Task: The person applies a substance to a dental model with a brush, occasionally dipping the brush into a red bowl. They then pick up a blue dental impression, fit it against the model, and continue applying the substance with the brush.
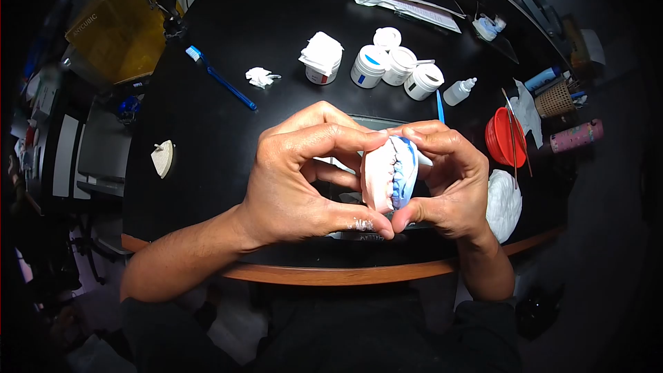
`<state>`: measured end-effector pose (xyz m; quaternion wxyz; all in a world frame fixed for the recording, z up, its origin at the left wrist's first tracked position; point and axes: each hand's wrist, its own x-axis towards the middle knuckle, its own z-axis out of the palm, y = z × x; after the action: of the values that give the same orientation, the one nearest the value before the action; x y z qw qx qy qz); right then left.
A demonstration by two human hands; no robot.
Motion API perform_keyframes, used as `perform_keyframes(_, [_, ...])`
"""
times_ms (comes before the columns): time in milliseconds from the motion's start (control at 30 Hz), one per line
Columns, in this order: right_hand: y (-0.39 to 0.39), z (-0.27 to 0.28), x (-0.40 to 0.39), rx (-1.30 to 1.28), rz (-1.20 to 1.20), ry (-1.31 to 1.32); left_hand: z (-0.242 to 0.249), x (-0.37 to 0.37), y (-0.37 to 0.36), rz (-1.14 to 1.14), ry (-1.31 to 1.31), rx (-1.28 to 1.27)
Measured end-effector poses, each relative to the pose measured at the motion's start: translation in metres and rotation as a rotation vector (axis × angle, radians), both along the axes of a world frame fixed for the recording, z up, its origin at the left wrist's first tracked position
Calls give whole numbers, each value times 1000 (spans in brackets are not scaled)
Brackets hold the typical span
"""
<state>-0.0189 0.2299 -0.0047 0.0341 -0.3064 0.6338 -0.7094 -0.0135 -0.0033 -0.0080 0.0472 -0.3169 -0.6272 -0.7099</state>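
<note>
Two dental casts are held together, teeth against teeth, above the desk's front part. The pale pinkish-white dental cast (376,177) is gripped by my left hand (300,176), thumb below and fingers above. My right hand (452,183) pinches the blue-and-white dental cast (406,173) from the other side, its thumb at the lower edge. The rows of teeth meet along a near-vertical line. White residue marks my left thumb. Fingers hide the outer parts of both casts. Beneath the hands lies a glassy plate, mostly covered.
Several white jars (371,65) stand behind the hands, near a dropper bottle (459,91). A blue toothbrush (222,79) and crumpled tissue (262,77) lie left of them. On the right are a red bowl (506,137) with thin tools and a white wad (504,206). A cast piece (163,159) sits far left.
</note>
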Motion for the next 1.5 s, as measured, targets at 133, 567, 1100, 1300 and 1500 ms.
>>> perform_keyframes(133, [1, 0, 0, 0, -3, 1, 1, 0, 0, 6, 9, -1])
perform_keyframes(567, [1, 2, 1, 10, 12, 30, 4, 4, 0, 65, 59, -25])
perform_keyframes(1100, [0, 4, 2, 35, -8, 27, 3, 3, -1, 76, 81, -43])
perform_keyframes(1300, [0, 1, 2, 30, -17, 16, 2, 3, -2, 82, 71, -46])
perform_keyframes(1500, [19, 7, 8, 271, -100, 42, -2, 3, 10, 116, 119, 2])
